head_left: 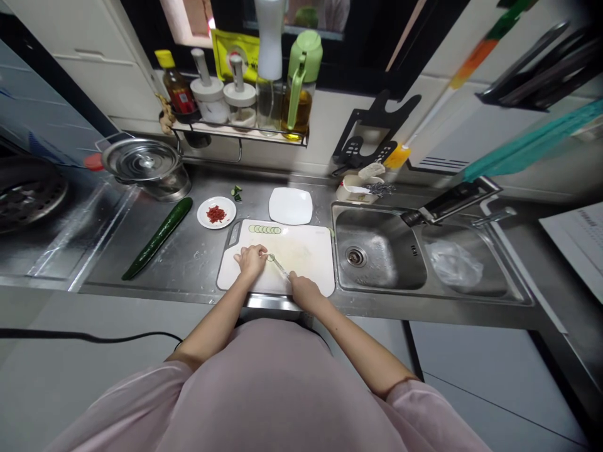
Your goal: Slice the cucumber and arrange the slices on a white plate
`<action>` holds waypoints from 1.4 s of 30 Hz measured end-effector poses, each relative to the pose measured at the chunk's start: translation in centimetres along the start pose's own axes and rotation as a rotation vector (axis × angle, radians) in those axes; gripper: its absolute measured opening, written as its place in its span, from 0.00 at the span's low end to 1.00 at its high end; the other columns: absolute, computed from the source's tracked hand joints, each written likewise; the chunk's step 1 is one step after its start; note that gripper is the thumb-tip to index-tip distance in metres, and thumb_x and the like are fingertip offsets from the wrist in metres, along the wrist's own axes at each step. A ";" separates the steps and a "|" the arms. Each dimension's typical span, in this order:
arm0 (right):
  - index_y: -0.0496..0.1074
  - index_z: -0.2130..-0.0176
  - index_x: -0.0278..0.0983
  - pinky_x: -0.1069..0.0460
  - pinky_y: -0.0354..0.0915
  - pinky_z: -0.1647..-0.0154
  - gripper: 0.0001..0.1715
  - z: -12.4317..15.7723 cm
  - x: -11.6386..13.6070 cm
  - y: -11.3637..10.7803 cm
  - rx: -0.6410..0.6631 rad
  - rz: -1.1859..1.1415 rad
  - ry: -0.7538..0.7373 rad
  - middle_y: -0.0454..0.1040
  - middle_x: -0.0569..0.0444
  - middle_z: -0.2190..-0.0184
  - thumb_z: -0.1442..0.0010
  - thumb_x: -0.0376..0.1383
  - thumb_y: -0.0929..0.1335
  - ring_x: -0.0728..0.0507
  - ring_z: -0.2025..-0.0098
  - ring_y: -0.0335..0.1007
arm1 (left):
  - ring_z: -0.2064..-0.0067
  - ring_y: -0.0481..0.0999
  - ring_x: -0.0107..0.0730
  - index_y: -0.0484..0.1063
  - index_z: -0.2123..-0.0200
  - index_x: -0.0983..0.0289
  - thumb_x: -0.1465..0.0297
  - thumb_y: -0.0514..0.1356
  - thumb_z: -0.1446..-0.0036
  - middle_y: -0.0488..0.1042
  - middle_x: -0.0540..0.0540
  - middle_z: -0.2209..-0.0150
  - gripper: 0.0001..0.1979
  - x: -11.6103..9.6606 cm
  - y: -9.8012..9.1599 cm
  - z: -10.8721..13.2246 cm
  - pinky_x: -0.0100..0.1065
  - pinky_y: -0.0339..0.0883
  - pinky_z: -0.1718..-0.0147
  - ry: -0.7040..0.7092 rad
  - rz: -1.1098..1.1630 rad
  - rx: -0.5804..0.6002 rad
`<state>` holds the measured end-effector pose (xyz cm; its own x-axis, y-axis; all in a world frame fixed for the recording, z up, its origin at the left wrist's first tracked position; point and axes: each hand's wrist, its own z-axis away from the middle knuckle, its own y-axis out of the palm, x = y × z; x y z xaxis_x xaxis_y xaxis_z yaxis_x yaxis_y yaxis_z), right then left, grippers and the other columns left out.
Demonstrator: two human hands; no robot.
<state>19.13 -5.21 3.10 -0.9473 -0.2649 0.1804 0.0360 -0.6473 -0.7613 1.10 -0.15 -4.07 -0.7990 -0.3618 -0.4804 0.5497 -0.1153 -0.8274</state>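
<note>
The steel counter [198, 263] carries everything, and all places here are told from the white cutting board [306, 254] at its front edge. Right of the board is the sink [377, 220], with a crumpled clear plastic bag [455, 263] lying in its far part under a dark faucet [452, 201]. Behind the board, against the wall, a wire rack [240, 132] holds a brown bottle with a yellow cap and red label [176, 88], two white grinders [207, 91], a tall clear bottle with a white top [269, 69] and a green-lidded dispenser [301, 88] with amber oil in it. A yellow packet [235, 53] leans behind them. None of the labels can be read. Far left behind the board stands a steel pot [146, 164] with its lid on, contents hidden. A whole cucumber [157, 238] lies slantwise left of the board. Just behind the board sit a white square plate [291, 205] and, left of it, a small round dish [217, 213] of chopped red chilli. Behind the board's right corner, a small tray [355, 188] holds a steel scourer [379, 187]. A row of cucumber slices [264, 230] lies along the board's far edge. On the board, the right hand [304, 290] is wrapped closed around the handle of a knife [279, 267], its blade reaching to a cucumber stub [271, 257]. The left hand [252, 259] is curled narrow, fingertips at that stub; whether they pinch it I cannot tell.
</note>
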 end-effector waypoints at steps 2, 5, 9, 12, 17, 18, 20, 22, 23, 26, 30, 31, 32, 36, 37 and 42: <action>0.59 0.49 0.34 0.49 0.63 0.60 0.18 0.0 -0.1 -0.1 0.004 0.001 -0.003 0.75 0.40 0.58 0.39 0.25 0.60 0.38 0.54 0.73 | 0.48 0.65 0.47 0.75 0.62 0.53 0.65 0.59 0.44 0.77 0.54 0.57 0.07 0.0 0.0 0.0 0.47 0.51 0.52 -0.005 -0.003 0.007; 0.60 0.49 0.34 0.50 0.63 0.60 0.17 -0.1 -0.2 -0.2 0.008 -0.002 -0.005 0.75 0.39 0.57 0.38 0.26 0.60 0.38 0.54 0.73 | 0.48 0.65 0.47 0.75 0.62 0.54 0.65 0.59 0.44 0.77 0.54 0.57 0.07 0.0 0.0 -0.1 0.47 0.51 0.52 -0.007 -0.001 0.007; 0.60 0.49 0.34 0.50 0.63 0.60 0.16 -0.2 -0.4 -0.1 0.002 -0.002 -0.009 0.75 0.40 0.58 0.38 0.27 0.59 0.38 0.54 0.73 | 0.49 0.65 0.47 0.75 0.62 0.53 0.65 0.58 0.44 0.77 0.53 0.58 0.07 0.0 0.0 -0.1 0.48 0.51 0.52 -0.001 0.003 -0.003; 0.60 0.49 0.34 0.49 0.63 0.61 0.17 -0.2 -0.5 0.0 0.004 0.012 -0.014 0.75 0.40 0.58 0.38 0.26 0.59 0.38 0.54 0.73 | 0.49 0.66 0.47 0.75 0.62 0.53 0.65 0.59 0.44 0.78 0.53 0.58 0.07 0.0 0.0 -0.1 0.48 0.51 0.53 -0.002 0.000 0.001; 0.60 0.49 0.33 0.50 0.63 0.61 0.17 -0.4 -0.3 0.0 -0.016 0.007 -0.020 0.75 0.39 0.58 0.38 0.26 0.58 0.38 0.54 0.74 | 0.49 0.66 0.48 0.76 0.62 0.53 0.66 0.58 0.44 0.78 0.54 0.58 0.08 0.0 0.0 0.0 0.48 0.51 0.52 -0.001 -0.001 -0.006; 0.60 0.49 0.33 0.50 0.63 0.61 0.17 -0.4 -0.2 0.0 -0.017 0.004 -0.020 0.75 0.39 0.58 0.38 0.26 0.58 0.38 0.54 0.74 | 0.49 0.65 0.48 0.76 0.62 0.53 0.65 0.58 0.44 0.78 0.54 0.58 0.08 -0.1 0.0 0.0 0.48 0.51 0.52 0.000 0.000 -0.005; 0.60 0.49 0.34 0.50 0.63 0.61 0.17 -0.3 -0.3 -0.1 -0.009 0.003 -0.021 0.75 0.40 0.58 0.38 0.26 0.59 0.38 0.54 0.73 | 0.48 0.65 0.48 0.76 0.62 0.53 0.65 0.58 0.44 0.78 0.54 0.58 0.08 -0.1 -0.1 -0.1 0.47 0.51 0.53 -0.003 -0.002 0.002; 0.60 0.49 0.34 0.50 0.63 0.60 0.17 -0.2 -0.3 -0.2 0.003 0.007 -0.023 0.75 0.40 0.58 0.38 0.26 0.59 0.39 0.54 0.73 | 0.48 0.65 0.49 0.76 0.62 0.53 0.65 0.58 0.44 0.78 0.54 0.58 0.08 -0.2 -0.1 -0.1 0.48 0.51 0.53 -0.008 -0.007 0.009; 0.60 0.49 0.34 0.50 0.63 0.60 0.17 -0.2 -0.3 -0.3 0.005 0.010 -0.023 0.75 0.40 0.58 0.38 0.26 0.59 0.39 0.54 0.73 | 0.48 0.65 0.49 0.76 0.62 0.53 0.65 0.58 0.44 0.78 0.54 0.58 0.07 -0.2 -0.1 -0.1 0.48 0.51 0.53 -0.011 -0.011 0.009; 0.60 0.48 0.33 0.49 0.63 0.60 0.19 -0.1 -0.3 -0.2 0.003 0.019 -0.023 0.75 0.40 0.58 0.39 0.25 0.58 0.38 0.54 0.73 | 0.49 0.65 0.49 0.76 0.62 0.54 0.66 0.56 0.42 0.77 0.55 0.56 0.08 -0.3 -0.2 0.2 0.48 0.51 0.53 -0.007 -0.024 -0.002; 0.60 0.48 0.33 0.49 0.62 0.62 0.20 0.0 -0.7 0.5 -0.005 0.028 -0.025 0.76 0.40 0.58 0.40 0.24 0.59 0.37 0.54 0.74 | 0.48 0.65 0.49 0.75 0.60 0.54 0.63 0.56 0.41 0.76 0.56 0.55 0.09 -0.4 -0.1 0.9 0.48 0.51 0.52 0.039 -0.040 -0.018; 0.60 0.48 0.33 0.49 0.62 0.63 0.21 0.1 -0.9 0.7 -0.002 0.031 -0.022 0.76 0.40 0.58 0.40 0.25 0.59 0.37 0.55 0.74 | 0.48 0.65 0.49 0.75 0.59 0.54 0.62 0.57 0.41 0.76 0.57 0.55 0.10 -0.5 -0.1 1.1 0.48 0.51 0.52 0.053 -0.045 -0.022; 0.60 0.48 0.33 0.50 0.62 0.63 0.21 0.3 -1.1 0.9 0.001 0.034 -0.017 0.76 0.40 0.58 0.40 0.25 0.59 0.37 0.55 0.74 | 0.48 0.65 0.49 0.75 0.59 0.54 0.61 0.58 0.42 0.76 0.57 0.55 0.10 -0.5 -0.1 1.2 0.48 0.51 0.52 0.067 -0.053 -0.027; 0.62 0.48 0.34 0.51 0.60 0.64 0.19 1.0 -2.6 0.7 0.008 0.023 -0.020 0.76 0.41 0.57 0.39 0.26 0.58 0.38 0.55 0.74 | 0.48 0.65 0.49 0.74 0.61 0.56 0.63 0.57 0.42 0.75 0.58 0.54 0.08 -0.9 0.1 1.7 0.48 0.52 0.52 0.108 -0.087 -0.046; 0.62 0.49 0.35 0.51 0.60 0.64 0.17 1.2 -3.0 0.5 0.009 0.013 -0.029 0.76 0.42 0.57 0.38 0.27 0.58 0.39 0.55 0.74 | 0.48 0.65 0.49 0.74 0.61 0.56 0.64 0.57 0.42 0.75 0.58 0.54 0.08 -1.0 0.2 1.8 0.47 0.52 0.52 0.112 -0.086 -0.047; 0.64 0.52 0.35 0.52 0.56 0.64 0.13 1.2 -5.1 -0.6 -0.044 -0.061 -0.046 0.75 0.43 0.58 0.37 0.31 0.59 0.41 0.57 0.73 | 0.51 0.68 0.44 0.72 0.65 0.58 0.67 0.57 0.42 0.77 0.55 0.60 0.04 -1.3 0.5 1.7 0.44 0.51 0.54 0.099 -0.011 -0.023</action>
<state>24.35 -4.37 3.39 -0.9315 -0.2590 0.2554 -0.0366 -0.6318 -0.7742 2.80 -1.32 -3.39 -0.8258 -0.2676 -0.4964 0.5357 -0.0972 -0.8388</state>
